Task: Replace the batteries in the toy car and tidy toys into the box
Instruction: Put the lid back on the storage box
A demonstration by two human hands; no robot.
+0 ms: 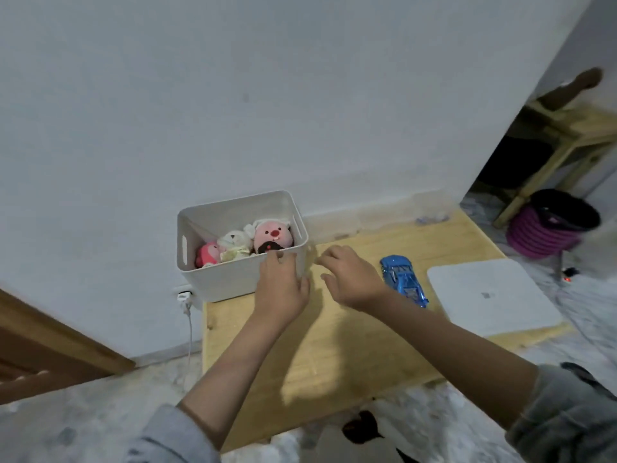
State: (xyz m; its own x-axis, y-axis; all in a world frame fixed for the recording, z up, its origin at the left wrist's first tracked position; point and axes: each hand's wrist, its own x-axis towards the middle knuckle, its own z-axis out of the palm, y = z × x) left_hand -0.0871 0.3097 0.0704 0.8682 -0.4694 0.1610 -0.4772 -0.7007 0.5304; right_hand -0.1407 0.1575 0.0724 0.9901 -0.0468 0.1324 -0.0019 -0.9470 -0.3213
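Observation:
A white plastic box (218, 279) stands at the far left corner of a low wooden table (334, 345), against the wall. Inside it lie a pink plush head (273, 236), a cream plush (234, 243) and a small pink plush (207, 253). My left hand (282, 284) rests with straight fingers on the box's near right rim. Just right of the box hovers my right hand (350, 279), fingers loosely curled and holding nothing. A blue toy car (404, 280) lies on the table right of that hand.
A flat white lid (490, 295) lies on the table's right end. A purple bin (547, 225) with a black liner and a wooden stool (561, 142) stand at the far right. A wall socket with a white cable (185, 299) sits below the box.

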